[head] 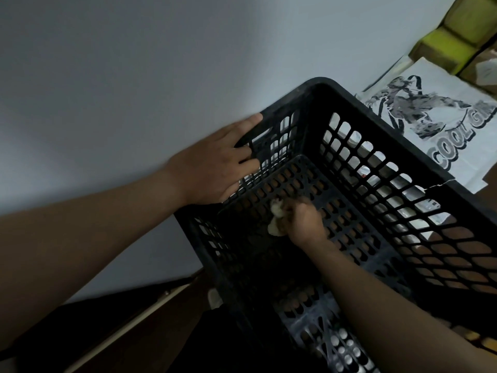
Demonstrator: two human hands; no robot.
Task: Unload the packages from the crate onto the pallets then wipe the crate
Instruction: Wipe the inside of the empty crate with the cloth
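Pale wall point(121, 63) is filling the left of the view. The left forearm is reaching in from the lower left.

Left hand point(215, 162) is holding the left wall of the crate point(390, 138). Its fingers are draped over the rim and into the lattice, and its thumb is lying on the outer side.

Crate: black plastic lattice, standing close to the wall, with nothing lying on the visible part of its floor. A crack is showing in the right-hand rim.

Right hand point(304, 222) is reaching down inside the crate, near the left end of the floor. It is clenching a small pale cloth point(277, 219) and pressing it against the floor grid. Hand and cloth are motion-blurred, so finger detail is unclear.

Right of the crate, a white printed bag point(443, 125) lettered "COOL" is lying just beside the rim. Yellow-green blocks point(457, 39) are sitting beyond it, in the upper right corner.
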